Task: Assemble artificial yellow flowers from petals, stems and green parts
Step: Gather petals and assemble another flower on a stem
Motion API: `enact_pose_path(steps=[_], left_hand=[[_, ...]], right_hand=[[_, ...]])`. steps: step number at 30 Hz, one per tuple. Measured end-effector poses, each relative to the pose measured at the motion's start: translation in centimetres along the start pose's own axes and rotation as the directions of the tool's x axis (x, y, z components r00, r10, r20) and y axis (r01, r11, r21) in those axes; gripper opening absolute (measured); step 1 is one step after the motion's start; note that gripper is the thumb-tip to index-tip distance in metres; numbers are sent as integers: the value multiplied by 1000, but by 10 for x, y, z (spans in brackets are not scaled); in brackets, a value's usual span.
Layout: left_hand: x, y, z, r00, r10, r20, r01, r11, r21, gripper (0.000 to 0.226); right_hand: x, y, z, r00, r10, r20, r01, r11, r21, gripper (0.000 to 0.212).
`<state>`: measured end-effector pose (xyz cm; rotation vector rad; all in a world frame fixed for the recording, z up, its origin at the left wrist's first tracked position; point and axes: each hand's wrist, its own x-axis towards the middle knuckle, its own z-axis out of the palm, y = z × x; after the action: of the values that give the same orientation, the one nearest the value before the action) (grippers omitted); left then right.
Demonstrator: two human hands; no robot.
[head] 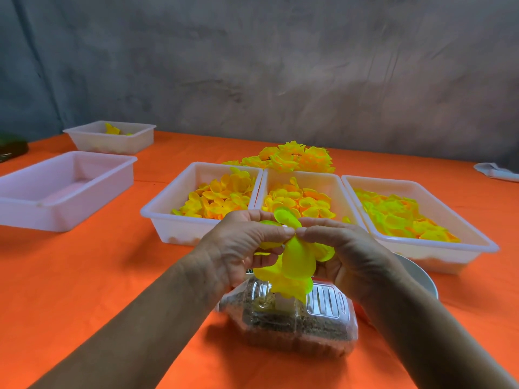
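1. Head view: both hands meet over the near middle of the orange table [84, 276]. The left hand [238, 248] and the right hand [348, 254] each pinch a half-built yellow flower [295, 262] between thumb and fingertips, fingers curled round its petals.
2. The flower hangs between the 2 hands, just above a clear plastic container [289, 318] filled with brownish granular material.
3. Behind the hands stand 3 white trays side by side, edges touching: the left petal tray [157, 214] and the middle petal tray [334, 181] hold yellow-orange petals; the right petal tray [483, 245] holds brighter yellow-green ones.
4. A pile of finished flowers [295, 157] lies on the table just behind those trays.
5. At far left an empty white tray [64, 217] sits near the edge; behind it a small tray [112, 144] holds a few yellow pieces.
6. A pale round dish [421, 276] shows partly beyond the right wrist.
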<state>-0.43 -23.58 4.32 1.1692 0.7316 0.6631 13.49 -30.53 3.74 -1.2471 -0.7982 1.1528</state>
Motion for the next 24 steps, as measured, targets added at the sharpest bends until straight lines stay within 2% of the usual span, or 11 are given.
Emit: enact_pose_path(steps=[2,9,16,19,21,24], left_hand=[[0,0,-1,1000,-1,5,1,1000,-4,39],[-1,0,-3,999,9,34,-9,1000,-3,33],[1,-1,-4,996,-72,61,71,997,6,32],[3,1,-4,995,-83,56,80,996,40,34],[3,3,-5,993,-79,83,70,992,107,24],[3,5,-7,990,-84,115,63,983,172,14]], right_hand=[[0,0,1,1000,18,8,-19,1000,19,48],[-2,-1,-3,998,29,53,-31,998,47,46],[1,2,-2,996,81,28,-83,995,48,45],[2,1,-3,996,83,15,-83,996,32,34],[2,0,-4,997,75,12,-76,997,9,25],[1,0,-5,998,65,6,-65,998,-26,34]])
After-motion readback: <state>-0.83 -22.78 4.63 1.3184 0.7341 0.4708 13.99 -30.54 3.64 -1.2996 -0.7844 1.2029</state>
